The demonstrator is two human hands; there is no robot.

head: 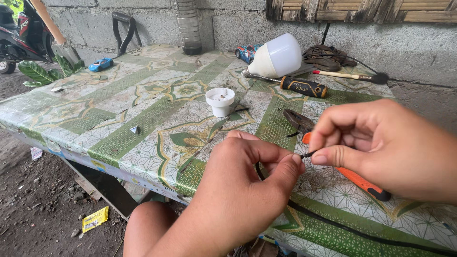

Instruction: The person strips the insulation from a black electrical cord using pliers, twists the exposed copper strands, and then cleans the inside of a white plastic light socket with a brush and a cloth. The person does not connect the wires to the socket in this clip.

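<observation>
My left hand point(247, 183) and right hand point(376, 143): both pinched shut on thin black wire point(307, 154); orange-handled pliers point(342, 166) beneath, on green patterned bench point(143, 119)

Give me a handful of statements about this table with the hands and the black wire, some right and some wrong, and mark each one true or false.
1. Both hands pinch the end of a black wire. True: the left hand and right hand meet at its tip.
2. The pliers have blue handles. False: the handles are orange.
3. A white bulb lies on its side near the wall. True.
4. The screwdriver is in the right hand. False: it lies on the table by the bulb.
5. A small white lamp socket stands on the table. True.
6. A blue toy car sits beside the socket. False: it sits at the table's far edge.
</observation>
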